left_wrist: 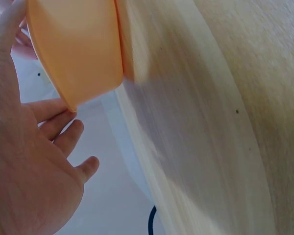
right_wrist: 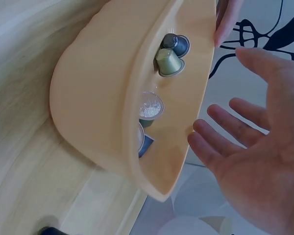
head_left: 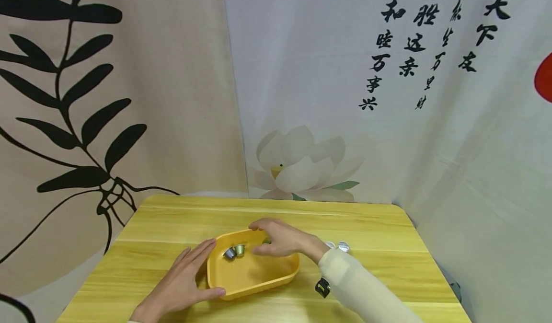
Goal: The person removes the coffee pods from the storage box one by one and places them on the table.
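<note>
A yellow tray [head_left: 258,270] with rounded corners stands on the wooden table. My left hand [head_left: 183,275] spreads around its left end, fingers at the rim and thumb along the front edge. Over the tray's far right part is my right hand [head_left: 278,236]; the right wrist view shows its fingers apart and holding nothing. Inside the tray lie a dark blue coffee capsule [head_left: 230,253] and a green coffee capsule [head_left: 239,250] side by side. A foil-topped capsule [right_wrist: 151,105] and a partly hidden dark blue capsule [right_wrist: 146,145] are nearer the right hand.
Two foil-topped capsules [head_left: 343,247] sit on the table [head_left: 379,275] to the right of the tray, close behind the right forearm. A small black device [head_left: 322,287] shows beside the right cuff. Printed curtains [head_left: 302,98] hang along the table's far edge.
</note>
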{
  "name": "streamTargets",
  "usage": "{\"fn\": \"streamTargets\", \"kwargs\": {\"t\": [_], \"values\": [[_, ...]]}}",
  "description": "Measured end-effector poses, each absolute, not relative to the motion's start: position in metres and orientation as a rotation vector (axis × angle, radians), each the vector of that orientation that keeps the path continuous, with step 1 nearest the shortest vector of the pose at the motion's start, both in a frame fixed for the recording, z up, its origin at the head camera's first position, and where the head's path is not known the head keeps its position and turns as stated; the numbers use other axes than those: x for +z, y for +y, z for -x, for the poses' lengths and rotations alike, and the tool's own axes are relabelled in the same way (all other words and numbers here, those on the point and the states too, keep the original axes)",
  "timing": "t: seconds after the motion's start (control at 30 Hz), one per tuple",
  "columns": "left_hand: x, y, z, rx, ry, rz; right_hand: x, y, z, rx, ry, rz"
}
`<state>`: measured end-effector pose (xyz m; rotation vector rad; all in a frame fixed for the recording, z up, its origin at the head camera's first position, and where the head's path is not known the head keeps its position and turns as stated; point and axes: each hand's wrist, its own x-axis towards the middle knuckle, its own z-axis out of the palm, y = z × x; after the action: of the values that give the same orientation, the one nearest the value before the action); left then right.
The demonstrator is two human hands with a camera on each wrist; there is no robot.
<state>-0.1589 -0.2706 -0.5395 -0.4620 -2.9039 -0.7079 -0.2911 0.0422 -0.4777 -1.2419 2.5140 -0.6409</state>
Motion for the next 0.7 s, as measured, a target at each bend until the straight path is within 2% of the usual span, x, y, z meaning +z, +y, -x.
{"fn": "streamTargets", "kwargs": {"t": [0.7], "values": [[-0.54, -0.271, 0.159, -0.706, -2.904, 0.464, -0.487, 0.004, 0.286, -0.39, 2.493, 1.188]]}}
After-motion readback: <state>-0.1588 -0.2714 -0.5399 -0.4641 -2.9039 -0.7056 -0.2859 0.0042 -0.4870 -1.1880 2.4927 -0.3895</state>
